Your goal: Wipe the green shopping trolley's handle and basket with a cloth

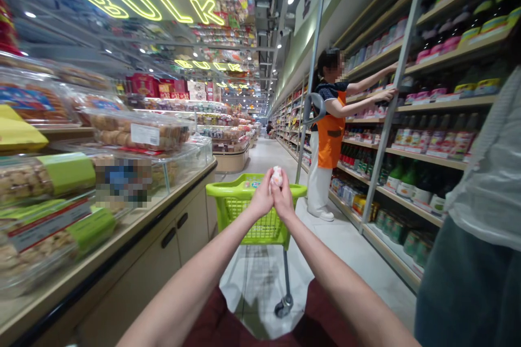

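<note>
Both my hands are stretched forward and meet over the near side of a green shopping cart (252,236). My left hand (262,195) and my right hand (284,195) are closed together around a small, mostly white packet with orange-pink marks (277,176). Its upper part shows above my fingers; the rest is hidden, and its contents cannot be made out. Inside the cart, just left of my hands, a small blue and pink patch of something lies partly in view.
On the left a counter (191,190) carries clear boxes of baked snacks (142,133). A person in an orange apron (330,141) reaches to the bottle shelves (431,152) on the right. Another person (468,260) stands close at the right edge. The aisle floor (262,152) runs straight ahead.
</note>
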